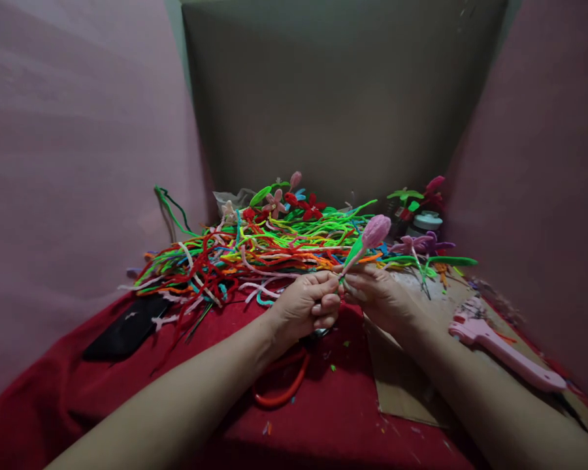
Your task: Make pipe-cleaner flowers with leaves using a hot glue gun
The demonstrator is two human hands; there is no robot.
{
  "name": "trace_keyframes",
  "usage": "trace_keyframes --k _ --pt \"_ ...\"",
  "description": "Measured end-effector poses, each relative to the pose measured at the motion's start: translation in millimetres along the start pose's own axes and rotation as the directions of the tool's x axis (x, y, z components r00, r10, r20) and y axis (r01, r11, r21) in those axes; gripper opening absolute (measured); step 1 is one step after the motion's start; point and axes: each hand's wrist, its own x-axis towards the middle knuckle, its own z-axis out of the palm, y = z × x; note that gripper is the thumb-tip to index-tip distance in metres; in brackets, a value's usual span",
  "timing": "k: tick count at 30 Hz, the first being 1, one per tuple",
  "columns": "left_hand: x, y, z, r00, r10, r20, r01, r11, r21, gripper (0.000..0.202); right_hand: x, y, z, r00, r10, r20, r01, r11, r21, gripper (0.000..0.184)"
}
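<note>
A pink pipe-cleaner tulip (375,232) with a green leaf tilts up and to the right between my hands. My left hand (311,300) is closed, its thumb and forefinger pinching the lower stem. My right hand (379,294) pinches the same flower just beside it, at the base of the leaf; some of its fingertips are hidden behind the stem. Beneath my hands, scissors with a red handle (279,399) lie on the red cloth (323,418), their blades mostly covered by my left hand.
Behind my hands spreads a heap of coloured pipe cleaners (269,245), with finished flowers (312,207) at its back. A pink glue gun (504,349) rests on cardboard (402,385) at right, near a lidded jar (427,223). At left lies a black phone-like slab (125,329). Walls enclose three sides.
</note>
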Motion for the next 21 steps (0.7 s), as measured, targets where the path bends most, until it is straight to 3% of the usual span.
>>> trace_keyframes --k 3,6,8,10,13,16,18,21 --pt "0 -2 -2.0 0.999 -0.014 0.050 0.018 0.998 -0.063 0.009 1 5 0 0.997 0.053 0.060 -0.058 0.995 0.082 0.016" --pt "0 -1 -1.1 0.995 -0.024 0.093 0.028 0.999 -0.039 0.011 2 10 1 0.998 0.020 0.055 -0.026 0.995 0.100 0.017" --pt "-1 0 1.5 0.997 -0.018 0.075 0.014 0.999 0.048 0.014 1 9 3 1.000 -0.013 0.019 0.012 0.997 0.073 0.017" --pt "-1 2 5.0 0.998 0.055 -0.028 -0.047 0.972 0.231 0.019 -2 6 6 0.999 -0.040 -0.021 0.040 0.999 0.028 0.014" --pt "-1 0 8.2 0.947 0.278 -0.163 -0.130 0.792 0.597 0.021 -5 4 10 0.988 -0.109 -0.112 0.102 0.992 -0.074 0.006" --pt "-1 -4 7.4 0.888 0.430 -0.160 -0.172 0.635 0.753 0.018 -6 5 13 0.973 -0.181 -0.145 0.159 0.976 -0.151 0.005" --pt "0 -5 5.9 0.896 0.411 -0.169 -0.166 0.663 0.730 0.022 -7 5 15 0.978 -0.169 -0.120 0.147 0.974 -0.173 0.009" --pt "1 -3 4.0 0.932 0.313 -0.183 -0.138 0.772 0.620 0.026 -8 0 20 0.983 -0.155 -0.101 0.119 0.948 -0.297 0.012"
